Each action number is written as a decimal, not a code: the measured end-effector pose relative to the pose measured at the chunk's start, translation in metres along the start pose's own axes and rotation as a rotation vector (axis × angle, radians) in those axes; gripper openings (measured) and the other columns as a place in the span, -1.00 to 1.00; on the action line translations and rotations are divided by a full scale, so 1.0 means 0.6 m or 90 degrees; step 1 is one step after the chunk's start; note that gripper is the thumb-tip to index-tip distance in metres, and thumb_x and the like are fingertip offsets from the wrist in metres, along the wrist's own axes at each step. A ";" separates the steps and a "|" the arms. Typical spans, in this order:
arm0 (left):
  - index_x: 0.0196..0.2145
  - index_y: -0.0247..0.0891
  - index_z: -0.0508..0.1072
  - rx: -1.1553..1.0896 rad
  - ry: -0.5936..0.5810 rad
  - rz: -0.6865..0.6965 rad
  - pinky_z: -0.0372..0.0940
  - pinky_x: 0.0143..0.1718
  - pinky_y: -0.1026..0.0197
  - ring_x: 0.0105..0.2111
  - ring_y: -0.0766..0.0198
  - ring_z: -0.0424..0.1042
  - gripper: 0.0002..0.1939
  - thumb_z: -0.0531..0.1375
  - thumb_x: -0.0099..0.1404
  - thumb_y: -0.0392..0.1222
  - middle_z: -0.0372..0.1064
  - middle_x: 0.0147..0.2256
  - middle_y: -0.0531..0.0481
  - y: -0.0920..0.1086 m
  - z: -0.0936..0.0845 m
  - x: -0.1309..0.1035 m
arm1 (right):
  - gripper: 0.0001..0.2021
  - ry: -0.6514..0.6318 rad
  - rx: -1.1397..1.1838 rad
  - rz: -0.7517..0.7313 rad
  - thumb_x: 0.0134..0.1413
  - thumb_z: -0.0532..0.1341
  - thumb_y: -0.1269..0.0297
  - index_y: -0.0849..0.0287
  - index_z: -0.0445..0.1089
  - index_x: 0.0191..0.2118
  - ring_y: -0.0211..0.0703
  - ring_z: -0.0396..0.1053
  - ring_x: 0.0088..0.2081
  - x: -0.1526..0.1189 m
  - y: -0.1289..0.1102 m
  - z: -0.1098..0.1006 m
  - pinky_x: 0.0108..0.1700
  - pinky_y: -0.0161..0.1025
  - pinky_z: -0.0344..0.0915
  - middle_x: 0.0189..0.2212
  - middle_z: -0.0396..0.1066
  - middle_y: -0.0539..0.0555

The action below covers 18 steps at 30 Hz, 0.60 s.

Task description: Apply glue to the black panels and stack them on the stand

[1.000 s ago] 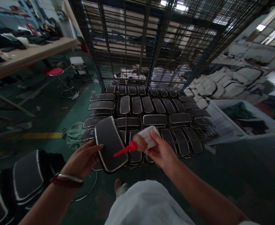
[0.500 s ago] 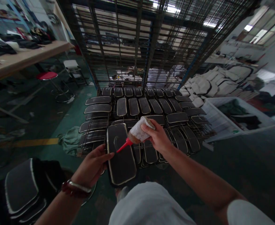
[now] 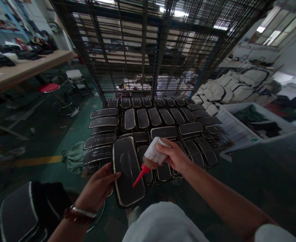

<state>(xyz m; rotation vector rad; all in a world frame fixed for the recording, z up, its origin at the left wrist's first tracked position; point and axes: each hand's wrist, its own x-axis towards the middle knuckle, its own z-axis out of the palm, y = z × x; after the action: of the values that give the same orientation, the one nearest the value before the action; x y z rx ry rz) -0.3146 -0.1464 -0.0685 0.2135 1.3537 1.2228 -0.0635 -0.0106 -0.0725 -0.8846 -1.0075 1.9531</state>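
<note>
My left hand (image 3: 101,183) grips the left edge of a dark rounded rectangular panel (image 3: 127,168) with a pale rim, its thumb on the top face. Faint wet-looking streaks mark the panel's upper half. In my right hand (image 3: 174,154) is a glue bottle (image 3: 155,153) wrapped in whitish material, tilted down to the left. Its red nozzle (image 3: 141,175) points at the lower right of the panel; whether the tip touches it I cannot tell. Beyond my hands, many similar panels (image 3: 155,116) lie in rows on a wire rack (image 3: 152,80).
A stack of dark panels (image 3: 19,211) stands at lower left. On the right are a white bin (image 3: 228,129) with cloth inside and a heap of white pieces (image 3: 228,87). A red stool (image 3: 48,88), a chair (image 3: 74,76) and a worktable (image 3: 49,62) are on the left. Green cloth (image 3: 74,156) lies on the floor.
The bottle in my right hand has moved down and toward me, its nozzle going from the panel's middle to its lower part. A new streak shows on the panel, still held by my left hand.
</note>
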 end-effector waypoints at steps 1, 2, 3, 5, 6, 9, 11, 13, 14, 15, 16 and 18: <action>-0.19 -0.27 0.65 -0.004 0.009 0.003 0.61 -0.43 0.13 -0.39 0.03 0.69 -0.60 0.45 0.00 -0.53 0.71 -0.28 -0.14 -0.006 -0.006 0.008 | -0.55 0.008 0.064 0.066 -0.08 0.61 0.06 0.19 0.51 -0.17 -0.13 0.44 -0.48 -0.003 0.006 -0.011 -0.58 -0.30 0.35 -0.44 0.49 -0.01; -0.19 -0.28 0.65 -0.016 0.031 0.004 0.61 -0.44 0.14 -0.40 0.04 0.69 -0.62 0.43 0.03 -0.54 0.71 -0.28 -0.14 -0.012 -0.012 0.017 | -0.58 0.035 0.143 0.115 -0.02 0.59 0.08 0.20 0.50 -0.18 -0.13 0.47 -0.47 -0.006 0.009 -0.025 -0.58 -0.31 0.37 -0.43 0.51 0.01; -0.19 -0.28 0.65 -0.035 0.065 0.003 0.60 -0.45 0.16 -0.42 0.07 0.68 -0.64 0.40 0.06 -0.56 0.70 -0.29 -0.14 -0.019 -0.018 0.027 | -0.63 0.074 0.232 0.146 0.06 0.55 0.11 0.20 0.49 -0.16 -0.12 0.50 -0.44 -0.008 0.010 -0.040 -0.56 -0.32 0.39 -0.39 0.55 0.04; -0.24 -0.27 0.63 -0.088 0.151 -0.003 0.55 -0.50 0.24 -0.48 0.17 0.63 -0.68 0.31 0.15 -0.62 0.67 -0.34 -0.09 -0.033 -0.027 0.051 | -0.72 0.159 0.404 0.159 0.27 0.42 0.16 0.19 0.47 -0.05 -0.07 0.59 -0.29 -0.015 0.004 -0.078 -0.52 -0.35 0.42 -0.25 0.61 0.12; -0.28 -0.26 0.60 -0.117 0.192 -0.007 0.52 -0.52 0.28 -0.52 0.22 0.60 -0.68 0.26 0.18 -0.64 0.65 -0.38 -0.05 -0.039 -0.028 0.065 | -0.75 0.201 0.473 0.143 0.36 0.33 0.17 0.18 0.45 0.03 -0.02 0.61 -0.20 -0.021 -0.003 -0.100 -0.52 -0.37 0.42 -0.17 0.62 0.17; -0.39 -0.23 0.50 -0.178 0.263 -0.019 0.43 -0.56 0.34 -0.57 0.31 0.53 -0.66 0.17 0.27 -0.66 0.56 -0.46 0.04 -0.053 -0.015 0.115 | -0.70 0.331 0.597 0.054 0.50 0.13 0.15 0.13 0.40 0.20 0.10 0.59 -0.01 -0.045 -0.025 -0.174 -0.53 -0.37 0.43 -0.01 0.58 0.26; -0.42 -0.23 0.44 -0.207 0.286 -0.030 0.42 -0.53 0.33 -0.55 0.32 0.52 -0.66 0.16 0.30 -0.65 0.51 -0.47 0.07 -0.057 0.007 0.157 | -0.66 0.406 0.619 0.006 0.52 0.10 0.13 0.09 0.39 0.24 0.11 0.59 0.00 -0.066 -0.036 -0.225 -0.54 -0.35 0.44 0.03 0.55 0.26; -0.35 -0.25 0.47 -0.229 0.295 -0.039 0.46 -0.45 0.29 -0.47 0.31 0.54 -0.72 0.17 0.37 -0.59 0.52 -0.39 0.05 -0.057 0.037 0.205 | -0.64 0.458 0.619 -0.025 0.52 0.08 0.11 0.08 0.40 0.25 0.11 0.59 0.00 -0.087 -0.040 -0.271 -0.56 -0.35 0.45 0.06 0.54 0.24; -0.27 -0.27 0.51 -0.238 0.294 -0.041 0.49 -0.39 0.26 -0.42 0.29 0.56 -0.80 0.20 0.41 -0.53 0.55 -0.32 0.03 -0.056 0.053 0.231 | -0.64 0.479 0.615 -0.037 0.53 0.08 0.10 0.09 0.40 0.25 0.12 0.59 0.00 -0.097 -0.039 -0.290 -0.57 -0.35 0.45 0.07 0.53 0.23; -0.17 -0.29 0.54 -0.245 0.292 -0.042 0.51 -0.34 0.21 -0.35 0.26 0.57 -0.88 0.23 0.45 -0.43 0.57 -0.24 -0.01 -0.055 0.070 0.257 | -0.64 0.499 0.611 -0.045 0.53 0.08 0.10 0.10 0.41 0.24 0.12 0.59 0.00 -0.106 -0.038 -0.306 -0.57 -0.36 0.44 0.08 0.52 0.23; -0.08 -0.30 0.55 -0.250 0.289 -0.043 0.54 -0.29 0.16 -0.29 0.23 0.58 -0.90 0.26 0.47 -0.33 0.57 -0.15 -0.05 -0.054 0.088 0.282 | -0.64 0.517 0.609 -0.050 0.53 0.08 0.10 0.11 0.42 0.23 0.12 0.59 0.00 -0.114 -0.035 -0.319 -0.58 -0.37 0.43 0.08 0.52 0.23; 0.06 -0.28 0.53 -0.254 0.285 -0.044 0.56 -0.22 0.06 -0.19 0.16 0.59 -0.75 0.30 0.47 -0.18 0.56 -0.02 -0.11 -0.052 0.120 0.328 | -0.66 0.545 0.611 -0.049 0.53 0.07 0.13 0.12 0.43 0.21 0.11 0.59 -0.01 -0.129 -0.028 -0.336 -0.58 -0.38 0.42 0.08 0.51 0.23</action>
<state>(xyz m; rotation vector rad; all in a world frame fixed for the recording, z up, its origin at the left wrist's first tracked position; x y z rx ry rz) -0.2879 0.0247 -0.1909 -0.4071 1.4406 1.5070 0.1451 -0.0005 -0.1307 -0.9089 0.3761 1.4486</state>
